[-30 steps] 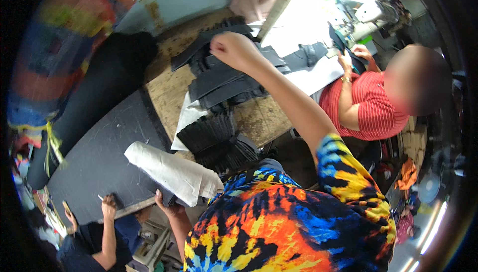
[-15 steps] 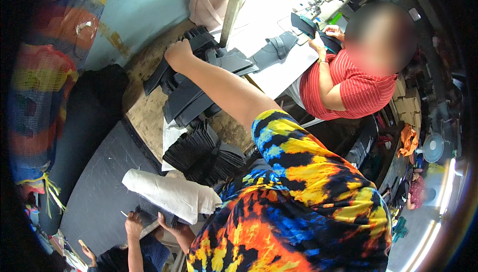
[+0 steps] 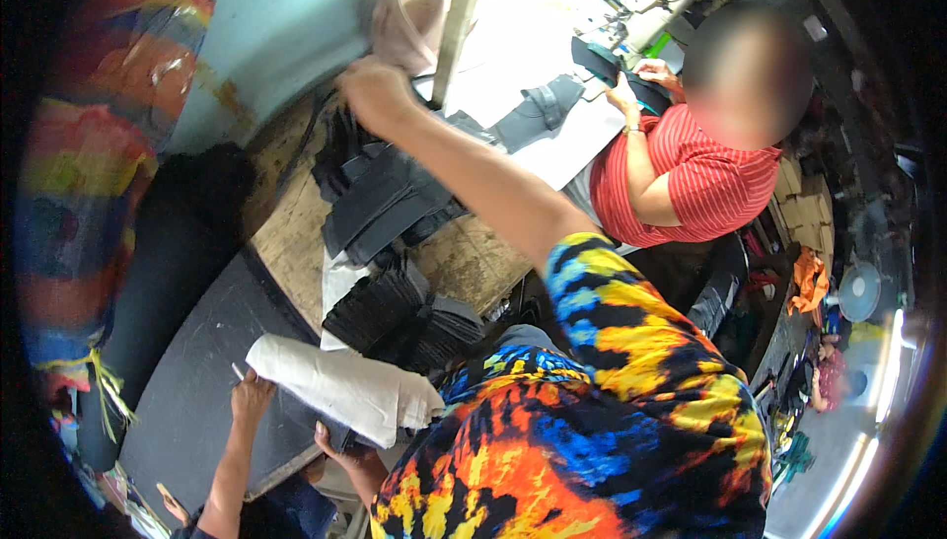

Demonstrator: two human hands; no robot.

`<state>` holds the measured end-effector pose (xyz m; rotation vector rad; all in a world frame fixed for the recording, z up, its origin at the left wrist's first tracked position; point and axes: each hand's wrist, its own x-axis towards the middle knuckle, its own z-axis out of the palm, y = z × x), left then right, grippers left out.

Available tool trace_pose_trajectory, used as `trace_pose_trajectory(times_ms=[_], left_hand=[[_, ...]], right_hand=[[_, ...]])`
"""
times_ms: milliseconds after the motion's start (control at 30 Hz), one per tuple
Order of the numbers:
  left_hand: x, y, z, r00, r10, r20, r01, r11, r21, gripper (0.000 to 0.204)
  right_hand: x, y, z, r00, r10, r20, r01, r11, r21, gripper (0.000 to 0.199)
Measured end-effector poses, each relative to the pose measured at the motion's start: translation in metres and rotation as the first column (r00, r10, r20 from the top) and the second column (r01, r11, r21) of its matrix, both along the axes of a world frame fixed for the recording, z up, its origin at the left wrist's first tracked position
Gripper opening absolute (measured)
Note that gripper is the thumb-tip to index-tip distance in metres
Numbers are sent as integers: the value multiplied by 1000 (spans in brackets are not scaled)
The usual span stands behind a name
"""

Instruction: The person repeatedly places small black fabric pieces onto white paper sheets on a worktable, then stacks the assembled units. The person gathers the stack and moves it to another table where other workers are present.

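My right arm stretches to the far left. My right hand (image 3: 373,95) is over a heap of black flat pieces (image 3: 390,194) on a worn wooden table (image 3: 286,233). That hand is smeared by motion, its fingertips hidden. A hand that looks like my left hand (image 3: 353,458) comes out beside my tie-dye shirt, below a white roll of cloth (image 3: 335,386). Its thumb lies by a dark piece; its other fingers are mostly hidden. Nearer than the heap sits a fanned bundle of black pieces (image 3: 400,317).
A co-worker in a red striped shirt (image 3: 691,179) handles dark pieces at a bright white table. Another person's hand (image 3: 252,396) holds a thin white stick over a black surface (image 3: 197,371). A wooden post (image 3: 459,26), a pink bag (image 3: 406,21) and wrapped rolls (image 3: 84,194) stand around.
My right hand has moved away and slightly right over the heap. A long black piece near it has shifted. The other person's hand with the stick has moved up and left.
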<state>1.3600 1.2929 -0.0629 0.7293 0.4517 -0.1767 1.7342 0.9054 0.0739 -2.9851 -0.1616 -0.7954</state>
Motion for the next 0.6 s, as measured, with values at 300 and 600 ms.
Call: trace_pose_trajectory(times_ms=[300,600], left_hand=[[7,3,-6,997,26,75,-25,1000,-8,69],[16,-3,7,999,-15,-30,18,997,71,70]], right_hand=[[-105,-66,39,931,8,365,-120,951,285,25],[-164,-65,-44,984,73,164,-116,956,269,26]])
